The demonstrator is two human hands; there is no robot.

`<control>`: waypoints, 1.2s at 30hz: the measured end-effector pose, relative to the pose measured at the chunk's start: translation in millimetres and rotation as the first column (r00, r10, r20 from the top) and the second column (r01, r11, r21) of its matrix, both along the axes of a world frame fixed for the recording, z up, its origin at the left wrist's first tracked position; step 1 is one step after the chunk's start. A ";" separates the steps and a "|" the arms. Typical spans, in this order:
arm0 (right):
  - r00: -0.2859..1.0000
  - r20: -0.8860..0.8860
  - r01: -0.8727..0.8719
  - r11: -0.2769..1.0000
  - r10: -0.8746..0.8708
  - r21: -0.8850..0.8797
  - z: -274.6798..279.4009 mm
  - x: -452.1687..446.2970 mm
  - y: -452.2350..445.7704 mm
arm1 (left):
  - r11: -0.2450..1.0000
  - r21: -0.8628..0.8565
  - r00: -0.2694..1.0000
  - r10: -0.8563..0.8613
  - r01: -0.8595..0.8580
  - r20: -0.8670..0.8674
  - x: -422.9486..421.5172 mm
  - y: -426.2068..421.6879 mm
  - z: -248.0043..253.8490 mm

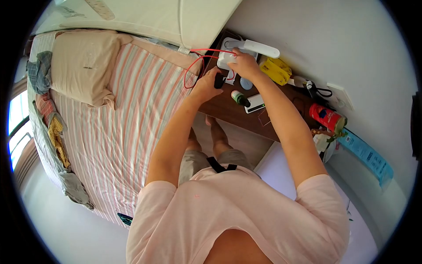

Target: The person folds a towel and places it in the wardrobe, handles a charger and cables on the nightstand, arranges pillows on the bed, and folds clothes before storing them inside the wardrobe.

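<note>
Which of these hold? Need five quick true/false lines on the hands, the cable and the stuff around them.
1. The left hand holds a small black object. True.
2. The right hand grips the green bottle. False: it holds the red cable; the green bottle is on the brown desk.
3. A pillow lies on the bed. True.
4. The yellow packet is on the bed. False: the yellow packet is on the desk side, near the wall.
5. The bed has a striped sheet. True.
</note>
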State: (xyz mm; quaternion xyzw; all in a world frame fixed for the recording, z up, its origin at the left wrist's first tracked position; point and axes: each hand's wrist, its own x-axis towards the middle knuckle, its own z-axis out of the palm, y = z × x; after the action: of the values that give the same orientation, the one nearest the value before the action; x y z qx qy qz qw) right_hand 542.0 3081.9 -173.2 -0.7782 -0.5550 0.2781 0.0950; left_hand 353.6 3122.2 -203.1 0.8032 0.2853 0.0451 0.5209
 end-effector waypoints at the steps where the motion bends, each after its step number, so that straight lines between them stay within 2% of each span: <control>1: 1.000 0.000 0.000 1.000 0.000 0.005 4.5 -2.6 -1.4 | 0.998 -0.053 0.999 0.017 -0.019 -0.035 -5.6 1.0 6.4; 2: 1.000 0.019 0.008 1.000 -0.008 -0.024 10.4 -6.2 -4.6 | 0.999 -0.047 0.999 0.017 -0.019 -0.035 -11.5 2.3 13.4; 4: 0.999 0.035 0.019 0.999 -0.017 -0.049 22.1 -14.8 -12.4 | 0.955 -0.241 0.983 0.148 -0.169 -0.106 -26.9 2.4 26.9; 5: 0.999 0.018 0.036 0.999 -0.036 -0.015 27.6 -19.1 -17.0 | 0.957 -0.236 0.983 0.148 -0.169 -0.106 -36.6 1.7 28.9; 7: 0.999 0.000 0.054 0.998 -0.054 0.030 41.1 -30.4 -25.8 | 0.870 -0.417 0.961 0.275 -0.263 -0.032 -54.3 0.4 35.2; 8: 0.992 -0.076 0.105 0.988 -0.097 0.113 49.5 -37.2 -30.8 | 0.874 -0.410 0.961 0.274 -0.261 -0.029 -61.3 -0.9 39.6; 9: 0.979 -0.156 0.160 0.969 -0.131 0.189 57.5 -45.0 -35.7 | 0.804 -0.517 0.944 0.329 -0.293 -0.023 -67.8 -1.9 50.8; 10: 0.979 -0.158 0.160 0.967 -0.130 0.198 65.5 -53.2 -39.4 | 0.722 -0.616 0.924 0.383 -0.315 -0.023 -74.4 -2.4 62.6; 12: 0.928 -0.313 0.294 0.916 -0.205 0.272 82.3 -69.7 -45.7 | 0.713 -0.625 0.915 0.403 -0.317 -0.004 -83.0 -3.3 89.5; 13: 0.922 -0.348 0.302 0.881 -0.172 0.365 92.9 -78.1 -46.9 | 0.698 -0.642 0.906 0.424 -0.317 0.014 -87.0 -4.0 102.4; 14: 0.922 -0.348 0.304 0.876 -0.171 0.374 103.6 -85.2 -48.6 | 0.705 -0.636 0.907 0.422 -0.315 0.019 -91.6 -4.0 113.2; 16: 0.877 -0.457 0.354 0.843 -0.149 0.404 125.2 -98.3 -53.4 | 0.554 -0.774 0.877 0.481 -0.308 -0.004 -100.4 -5.0 132.2; 18: 0.876 -0.466 0.356 0.819 -0.124 0.451 144.9 -108.9 -57.9 | 0.531 -0.796 0.858 0.513 -0.290 0.029 -107.1 -7.4 149.8; 20: 0.913 -0.406 0.296 0.742 -0.035 0.602 162.1 -118.3 -62.5 | 0.331 -0.911 0.805 0.593 -0.246 -0.002 -113.5 -7.9 168.4; 21: 0.935 -0.354 0.258 0.705 -0.010 0.661 170.6 -122.5 -64.4 | 0.352 -0.913 0.798 0.600 -0.204 0.053 -116.0 -7.8 175.1; 26: 0.976 -0.217 0.163 0.673 -0.004 0.722 209.9 -139.1 -78.8 | 0.458 -0.874 0.808 0.571 -0.164 0.147 -110.0 -5.8 226.0; 28: 0.984 -0.177 0.152 0.666 -0.031 0.730 224.6 -147.5 -84.4 | 0.556 -0.823 0.805 0.537 -0.113 0.252 -105.4 -4.7 244.1; 31: 0.977 -0.212 0.184 0.647 -0.034 0.740 250.9 -160.2 -95.8 | 0.590 -0.803 0.807 0.512 -0.083 0.294 -99.2 -4.6 265.8; 34: 0.959 -0.277 0.241 0.685 -0.060 0.687 264.7 -171.8 -108.4 | 0.626 -0.779 0.816 0.464 -0.027 0.344 -92.2 -5.5 282.8; 36: 0.920 -0.383 0.314 0.733 -0.079 0.603 272.7 -180.1 -116.7 | 0.643 -0.766 0.822 0.425 0.020 0.379 -89.5 -7.3 286.1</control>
State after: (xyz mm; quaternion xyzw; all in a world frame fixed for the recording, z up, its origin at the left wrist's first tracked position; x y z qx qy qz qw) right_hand 361.9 2965.2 99.5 -0.6920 -0.5057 0.1816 0.4821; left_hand 264.1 3114.9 82.9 0.4365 0.2161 0.2044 0.8491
